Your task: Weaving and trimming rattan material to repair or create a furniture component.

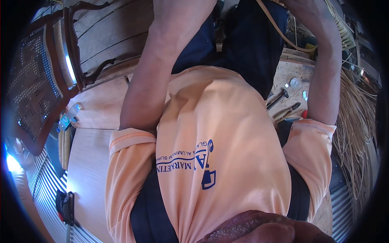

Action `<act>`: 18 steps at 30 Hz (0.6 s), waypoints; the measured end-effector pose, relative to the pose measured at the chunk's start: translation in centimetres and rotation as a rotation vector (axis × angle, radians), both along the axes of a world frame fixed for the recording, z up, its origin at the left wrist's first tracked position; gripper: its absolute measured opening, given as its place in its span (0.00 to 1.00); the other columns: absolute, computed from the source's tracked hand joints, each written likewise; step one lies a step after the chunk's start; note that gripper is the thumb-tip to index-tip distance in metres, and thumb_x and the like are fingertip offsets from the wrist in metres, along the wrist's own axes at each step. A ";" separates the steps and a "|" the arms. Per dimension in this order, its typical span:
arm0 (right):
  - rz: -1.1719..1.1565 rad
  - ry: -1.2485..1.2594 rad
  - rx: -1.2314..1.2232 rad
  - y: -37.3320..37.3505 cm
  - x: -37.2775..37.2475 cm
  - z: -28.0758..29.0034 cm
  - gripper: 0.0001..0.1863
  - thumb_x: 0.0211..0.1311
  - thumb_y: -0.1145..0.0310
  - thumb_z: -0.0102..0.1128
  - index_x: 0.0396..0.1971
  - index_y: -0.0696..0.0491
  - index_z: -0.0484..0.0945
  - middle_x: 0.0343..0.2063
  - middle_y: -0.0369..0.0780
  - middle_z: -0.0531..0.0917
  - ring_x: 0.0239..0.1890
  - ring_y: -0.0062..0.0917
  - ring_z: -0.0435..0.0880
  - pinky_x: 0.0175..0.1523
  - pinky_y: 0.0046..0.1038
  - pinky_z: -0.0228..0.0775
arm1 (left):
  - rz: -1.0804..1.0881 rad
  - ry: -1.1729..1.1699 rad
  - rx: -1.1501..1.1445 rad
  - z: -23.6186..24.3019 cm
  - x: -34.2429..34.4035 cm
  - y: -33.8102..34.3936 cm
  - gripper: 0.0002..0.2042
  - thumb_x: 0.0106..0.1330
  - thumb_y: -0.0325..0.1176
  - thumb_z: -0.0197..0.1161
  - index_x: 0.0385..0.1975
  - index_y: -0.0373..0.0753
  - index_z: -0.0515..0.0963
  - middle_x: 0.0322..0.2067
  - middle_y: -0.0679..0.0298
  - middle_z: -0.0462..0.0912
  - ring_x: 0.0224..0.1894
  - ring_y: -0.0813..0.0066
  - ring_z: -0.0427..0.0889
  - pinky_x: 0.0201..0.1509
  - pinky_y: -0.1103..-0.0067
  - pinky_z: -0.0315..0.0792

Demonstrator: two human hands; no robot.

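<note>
Both my hands lie beyond the top edge, so neither their fingers nor anything they hold can be seen. My left forearm (170, 44) rises from the orange sleeve past my dark trousers (255, 48) and leaves the picture at the top. On the other side my right forearm (327, 60) bends up and inward to the top edge. A thin tan strip (279, 36), looking like cane, curves down between my right forearm and my leg. Beside that forearm is a pale coil of strands (340, 26).
A dark wooden chair with a woven cane panel (34, 69) stands at left, near a clear plastic bottle (69, 116). A hammer (278, 98) and a plier-like tool (289, 110) lie on the wooden bench (300, 71) at my right. Long dry strands (352, 109) hang beyond it.
</note>
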State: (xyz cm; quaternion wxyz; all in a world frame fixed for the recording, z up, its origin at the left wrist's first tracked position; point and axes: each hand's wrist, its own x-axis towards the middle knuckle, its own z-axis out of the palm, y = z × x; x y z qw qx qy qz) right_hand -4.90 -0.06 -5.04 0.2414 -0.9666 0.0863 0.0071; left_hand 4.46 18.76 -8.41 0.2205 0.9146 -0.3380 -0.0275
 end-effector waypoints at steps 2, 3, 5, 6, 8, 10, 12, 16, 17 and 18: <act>0.009 -0.007 -0.020 -0.1 0.2 -0.3 0.12 0.66 0.65 0.54 0.36 0.59 0.77 0.19 0.49 0.74 0.23 0.41 0.74 0.29 0.37 0.65 | -0.064 -0.096 -0.030 0.5 0.3 0.1 0.13 0.66 0.35 0.55 0.24 0.32 0.77 0.21 0.43 0.78 0.30 0.43 0.81 0.35 0.58 0.74; 0.031 -0.036 -0.103 -0.1 0.3 -0.5 0.12 0.66 0.64 0.54 0.34 0.59 0.77 0.20 0.50 0.75 0.23 0.42 0.75 0.30 0.38 0.65 | -0.066 -0.105 -0.031 0.8 0.4 0.0 0.13 0.66 0.35 0.55 0.24 0.32 0.77 0.21 0.43 0.78 0.30 0.43 0.81 0.35 0.58 0.74; 0.048 -0.059 -0.183 -0.2 0.3 -0.7 0.12 0.66 0.64 0.54 0.33 0.59 0.76 0.21 0.50 0.75 0.24 0.44 0.76 0.30 0.38 0.66 | -0.068 -0.128 0.023 1.0 0.3 0.0 0.12 0.65 0.34 0.54 0.24 0.32 0.77 0.21 0.44 0.78 0.29 0.44 0.81 0.34 0.60 0.75; 0.018 -0.035 -0.144 -0.3 0.3 -0.7 0.12 0.65 0.64 0.54 0.32 0.59 0.76 0.21 0.51 0.76 0.25 0.45 0.77 0.30 0.39 0.66 | -0.068 -0.127 0.022 0.9 0.4 -0.1 0.12 0.65 0.34 0.54 0.24 0.32 0.77 0.21 0.44 0.78 0.29 0.44 0.81 0.34 0.60 0.75; -0.007 -0.012 -0.100 -0.2 0.2 -0.7 0.12 0.65 0.64 0.54 0.31 0.59 0.76 0.22 0.51 0.77 0.26 0.45 0.77 0.30 0.39 0.66 | -0.084 -0.152 0.129 0.6 0.4 -0.1 0.12 0.65 0.33 0.54 0.23 0.33 0.77 0.21 0.44 0.78 0.28 0.46 0.81 0.33 0.60 0.75; 0.005 -0.025 -0.121 -0.1 0.1 -0.6 0.11 0.65 0.64 0.54 0.32 0.59 0.77 0.22 0.51 0.77 0.25 0.45 0.77 0.30 0.39 0.67 | -0.112 -0.168 0.067 0.2 0.7 0.0 0.12 0.65 0.33 0.55 0.23 0.33 0.77 0.20 0.44 0.78 0.28 0.46 0.81 0.32 0.60 0.74; -0.019 -0.018 -0.103 0.0 0.0 -0.4 0.11 0.65 0.64 0.54 0.33 0.58 0.77 0.22 0.51 0.77 0.26 0.45 0.77 0.31 0.39 0.67 | -0.143 -0.180 -0.036 -0.6 0.9 -0.1 0.12 0.65 0.33 0.55 0.23 0.33 0.77 0.20 0.44 0.77 0.27 0.47 0.81 0.30 0.60 0.73; 0.008 -0.057 -0.103 -0.3 0.1 -0.5 0.12 0.65 0.64 0.54 0.34 0.58 0.78 0.22 0.50 0.78 0.26 0.45 0.78 0.31 0.39 0.67 | -0.086 -0.028 -0.271 -2.1 0.5 0.0 0.12 0.66 0.35 0.58 0.23 0.33 0.74 0.18 0.44 0.74 0.26 0.46 0.80 0.27 0.62 0.71; 0.025 -0.075 -0.113 -0.4 0.1 -0.6 0.12 0.65 0.64 0.54 0.35 0.58 0.78 0.22 0.50 0.78 0.26 0.45 0.78 0.31 0.40 0.68 | -0.050 0.026 -0.298 -2.3 0.5 0.0 0.13 0.66 0.35 0.59 0.23 0.33 0.73 0.17 0.45 0.73 0.26 0.46 0.80 0.27 0.63 0.71; 0.028 -0.067 -0.142 -0.6 0.1 -0.7 0.12 0.65 0.64 0.54 0.34 0.58 0.77 0.23 0.51 0.78 0.27 0.45 0.79 0.32 0.40 0.68 | -0.053 0.025 -0.297 -2.5 0.6 0.0 0.13 0.66 0.35 0.59 0.23 0.33 0.73 0.17 0.45 0.73 0.26 0.46 0.80 0.27 0.63 0.71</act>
